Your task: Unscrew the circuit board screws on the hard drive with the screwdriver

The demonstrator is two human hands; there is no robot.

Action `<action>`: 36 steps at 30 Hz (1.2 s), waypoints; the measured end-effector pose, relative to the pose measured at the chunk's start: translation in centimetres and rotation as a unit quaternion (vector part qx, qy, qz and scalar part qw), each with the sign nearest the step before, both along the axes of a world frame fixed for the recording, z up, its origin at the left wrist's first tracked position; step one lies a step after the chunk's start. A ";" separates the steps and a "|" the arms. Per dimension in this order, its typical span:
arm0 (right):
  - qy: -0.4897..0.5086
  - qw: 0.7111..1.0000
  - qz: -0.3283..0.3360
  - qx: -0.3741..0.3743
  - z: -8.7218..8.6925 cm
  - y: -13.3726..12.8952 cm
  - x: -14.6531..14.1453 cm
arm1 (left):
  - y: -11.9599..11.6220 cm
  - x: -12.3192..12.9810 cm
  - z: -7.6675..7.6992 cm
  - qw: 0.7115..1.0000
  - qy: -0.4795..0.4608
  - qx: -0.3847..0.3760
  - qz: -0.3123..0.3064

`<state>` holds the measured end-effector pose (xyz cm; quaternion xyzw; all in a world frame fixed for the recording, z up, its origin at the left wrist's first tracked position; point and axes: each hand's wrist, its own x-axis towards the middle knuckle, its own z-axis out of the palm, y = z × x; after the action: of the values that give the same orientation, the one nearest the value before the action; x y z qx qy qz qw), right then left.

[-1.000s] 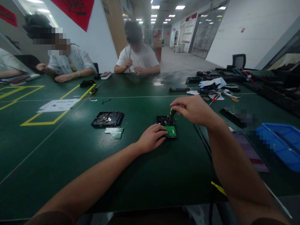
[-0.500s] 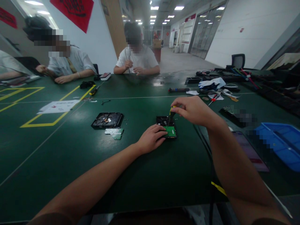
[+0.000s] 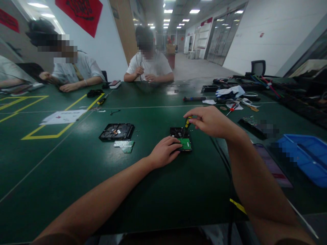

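Green circuit board (image 3: 186,144) sitting on the near half of a black hard drive (image 3: 176,131), and the drive lies flat on the tabletop (image 3: 143,200) right between the two hands, so that's our landmark. The left hand (image 3: 166,151) is laid over the drive's left edge, fingers stretched onto the board, not clenched around anything. The right hand (image 3: 211,120) comes in from above and to the right of the drive, fingertips pinching the handle of a yellow-and-black screwdriver (image 3: 188,124). Its shaft points down at roughly the board's far edge; too small to tell if the tip is actually seated in a screw.

Tips, fwiw: that driver leans a bit, and imo you'd want it square over the screw head, since a tilted tip is how tiny heads get chewed up. Push down first, then twist slowly with the fingertips. Flat left hand is a solid brace, I'd just go easy on the board itself and put more weight on the drive's frame. Also mind the slip line, those left fingers are near the tip. There are pale specks (image 3: 191,130) just right of the drive, maybe screws, so I'd watch the wrist doesn't sweep them away.
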<state>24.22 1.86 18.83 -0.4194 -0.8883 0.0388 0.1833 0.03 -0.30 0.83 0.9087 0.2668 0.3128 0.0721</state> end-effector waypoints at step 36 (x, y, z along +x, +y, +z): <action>0.007 1.000 -0.018 -0.002 -0.6 0.4 -0.5 | 0.0 0.0 0.0 1.000 -0.002 0.006 -0.002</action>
<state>23.68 2.26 18.22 -0.4353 -0.8793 0.0402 0.1892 0.06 -0.26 0.78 0.9091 0.2630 0.3159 0.0674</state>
